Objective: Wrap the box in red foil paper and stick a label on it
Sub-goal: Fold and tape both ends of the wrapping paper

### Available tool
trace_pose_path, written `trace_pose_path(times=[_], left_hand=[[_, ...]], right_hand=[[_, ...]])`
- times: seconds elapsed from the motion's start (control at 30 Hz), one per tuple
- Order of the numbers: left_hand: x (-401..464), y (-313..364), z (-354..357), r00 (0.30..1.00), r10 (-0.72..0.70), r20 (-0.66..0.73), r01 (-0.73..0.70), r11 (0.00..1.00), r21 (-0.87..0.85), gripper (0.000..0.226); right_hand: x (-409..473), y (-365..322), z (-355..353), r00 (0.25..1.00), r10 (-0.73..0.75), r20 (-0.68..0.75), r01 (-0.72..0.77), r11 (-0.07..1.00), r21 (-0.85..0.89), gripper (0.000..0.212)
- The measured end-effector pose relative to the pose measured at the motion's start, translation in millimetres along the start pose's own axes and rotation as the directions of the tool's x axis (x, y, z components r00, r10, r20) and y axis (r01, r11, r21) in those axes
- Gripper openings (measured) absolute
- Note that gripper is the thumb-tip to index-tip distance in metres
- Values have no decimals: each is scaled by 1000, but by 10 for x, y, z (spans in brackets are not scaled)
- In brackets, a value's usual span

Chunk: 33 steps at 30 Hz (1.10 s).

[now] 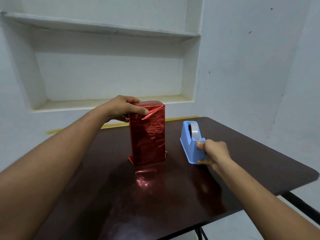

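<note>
A tall box wrapped in red foil paper [148, 135] stands upright in the middle of the dark table [242, 170]. My left hand [123, 108] grips its top left corner, thumb pressing a folded foil flap against the front face. Small foil flaps stick out at the box's bottom corners. To the right stands a blue tape dispenser [191, 144] with a roll of clear tape [194, 129]. My right hand [213, 153] is at the dispenser's near end, thumb and fingers pinching at the tape end by the cutter. No label is visible.
The table's right and near edges fall off close to the dispenser, with a black leg [301, 205] below. Behind the table is a white wall with a recessed shelf niche [110, 75].
</note>
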<state>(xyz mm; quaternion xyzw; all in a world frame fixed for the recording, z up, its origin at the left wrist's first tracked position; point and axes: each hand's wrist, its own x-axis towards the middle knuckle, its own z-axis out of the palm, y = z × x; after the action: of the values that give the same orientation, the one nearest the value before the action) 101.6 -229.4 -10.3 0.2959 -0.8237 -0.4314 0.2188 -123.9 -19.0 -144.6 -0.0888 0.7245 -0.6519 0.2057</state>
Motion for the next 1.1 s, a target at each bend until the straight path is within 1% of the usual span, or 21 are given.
trace_pose_path(times=[0.1, 0.2, 0.23, 0.27, 0.33, 0.43, 0.53, 0.67, 0.77, 0.87, 0.97, 1.1], left_hand=[[16, -20, -18, 1000, -3, 6, 3, 1000, 0, 42], [28, -30, -32, 1000, -4, 12, 3, 1000, 5, 45], [32, -31, -31, 1000, -3, 15, 3, 1000, 5, 45], [34, -31, -25, 1000, -3, 18, 3, 1000, 3, 44], [38, -31, -28, 1000, 0, 15, 0, 1000, 0, 42], [41, -19, -24, 1000, 2, 17, -2, 1000, 3, 43], [47, -11, -21, 1000, 3, 15, -3, 1000, -5, 42], [69, -40, -7, 1000, -1, 15, 2, 1000, -25, 43], [59, -42, -31, 1000, 0, 11, 1, 1000, -30, 44], [44, -34, -17, 1000, 7, 14, -6, 999, -45, 44], [55, -47, -14, 1000, 18, 10, -17, 998, -56, 43], [86, -70, -16, 1000, 20, 1, -20, 999, -37, 42]], right_hand=[[-26, -48, -7, 998, -55, -40, 51, 993, -106, 42], [-58, 10, -35, 990, -139, -35, 128, 964, -234, 35], [-61, 61, -47, 986, -164, -23, 152, 950, -273, 31], [-52, 119, -68, 985, -172, -10, 163, 948, -275, 22], [-60, 174, -113, 986, -166, 3, 163, 961, -222, 4], [-164, 93, -164, 972, -235, 32, 237, 962, -134, 10], [-410, -181, -170, 934, -335, 127, 341, 940, -27, 10], [-677, -630, -71, 890, -373, 263, 368, 927, 71, 8], [-778, -986, 147, 850, -399, 344, 397, 914, 80, 11], [-828, -1305, 437, 827, -382, 413, 413, 911, 16, 19], [-808, -1551, 777, 839, -343, 422, 403, 913, -58, 12], [-758, -1761, 1098, 853, -224, 471, 351, 914, -201, 5]])
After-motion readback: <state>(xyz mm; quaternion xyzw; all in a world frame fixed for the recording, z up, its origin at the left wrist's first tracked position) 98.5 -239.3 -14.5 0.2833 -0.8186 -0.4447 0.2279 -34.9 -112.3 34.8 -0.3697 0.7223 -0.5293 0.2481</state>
